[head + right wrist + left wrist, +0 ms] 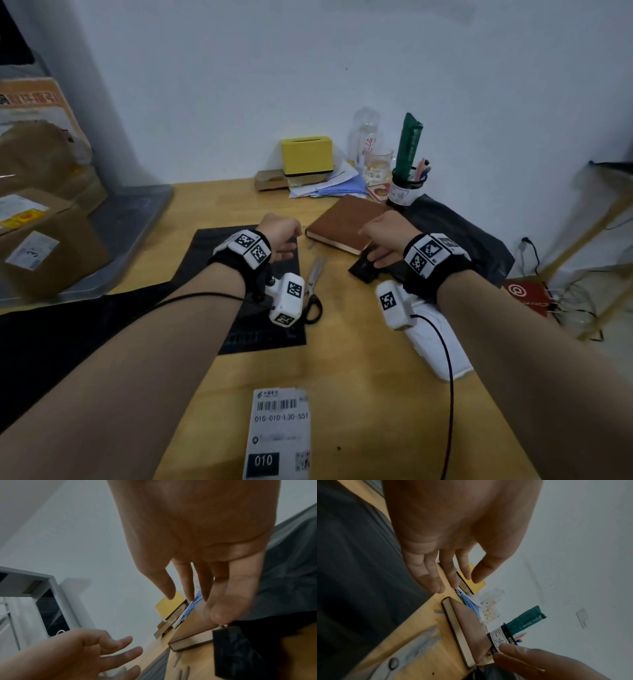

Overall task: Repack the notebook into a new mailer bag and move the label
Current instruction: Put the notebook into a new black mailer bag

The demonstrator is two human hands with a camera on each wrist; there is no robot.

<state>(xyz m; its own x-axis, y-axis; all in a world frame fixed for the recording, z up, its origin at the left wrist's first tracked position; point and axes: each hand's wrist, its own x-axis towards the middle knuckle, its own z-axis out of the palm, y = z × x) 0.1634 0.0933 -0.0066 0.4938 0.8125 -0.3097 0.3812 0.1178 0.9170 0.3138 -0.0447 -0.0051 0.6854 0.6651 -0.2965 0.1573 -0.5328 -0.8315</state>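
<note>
A brown notebook [342, 221] lies closed on the wooden table, its far corner on a crumpled black mailer bag [459, 236]. A flat black mailer bag [260, 337] lies to the left of it. The white shipping label [279, 431] rests loose near the table's front edge. My left hand [286, 245] hovers over the flat bag beside the notebook [467, 627], fingers relaxed and holding nothing. My right hand [376, 255] hovers at the notebook's near right corner, above a black flap of the crumpled bag. Its straight fingers [217, 601] reach over the notebook [192, 626] and hold nothing.
Scissors [315, 281] lie between my hands. A yellow box [306, 154], papers, a glass, a bottle and a pen cup [406, 192] crowd the back edge. Cardboard boxes [41, 246] on a grey tray stand at the left. A white pad [442, 349] lies under my right forearm.
</note>
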